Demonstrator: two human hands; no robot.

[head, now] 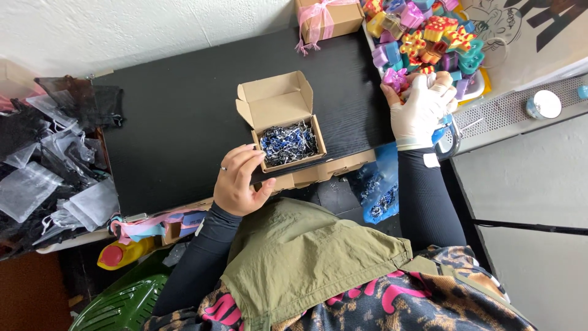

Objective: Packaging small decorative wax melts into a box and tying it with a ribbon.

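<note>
A small open brown cardboard box, lid flaps standing up, is sitting on the black wooden tabletop and holding blue, black and white shredded paper. The bare left hand is pinching the box's near left corner. Right of the box, the white-gloved right hand is resting, fingers curled, on a heap of colourful small blocks; whether it is holding one, I cannot tell. Beyond the box is lying a pink-ribboned brown box; sheer black and white pouches are piling up to its left.
</note>
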